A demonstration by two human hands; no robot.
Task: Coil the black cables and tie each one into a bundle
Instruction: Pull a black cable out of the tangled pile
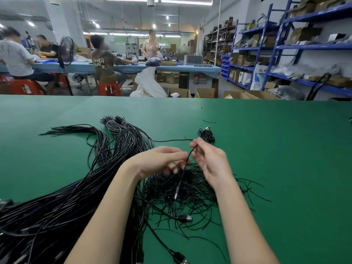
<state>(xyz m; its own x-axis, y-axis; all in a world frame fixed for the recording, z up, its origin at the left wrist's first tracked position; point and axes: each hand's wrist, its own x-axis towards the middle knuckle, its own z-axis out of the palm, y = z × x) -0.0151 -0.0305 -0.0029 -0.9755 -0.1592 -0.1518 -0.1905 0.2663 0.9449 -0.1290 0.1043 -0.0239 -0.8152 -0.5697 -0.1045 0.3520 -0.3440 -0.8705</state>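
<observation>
Head view: one tied bundle (207, 134) lies done; both hands, the left hand (162, 159) and right hand (208, 159), pinch one cable (183, 168) while the uncoiled cable heap (57, 202) waits.

We see a factory workshop: a long green bench (266, 149), workers on red stools (109, 88) at a blue table (190, 69), blue metal shelves (285, 46) with cardboard boxes (204, 92), and ceiling tube lights.

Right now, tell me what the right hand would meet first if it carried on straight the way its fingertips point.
The right hand points up and away across the table. First in that line is probably the small coiled black cable bundle, just past its fingertips, though depth is unclear.
</observation>
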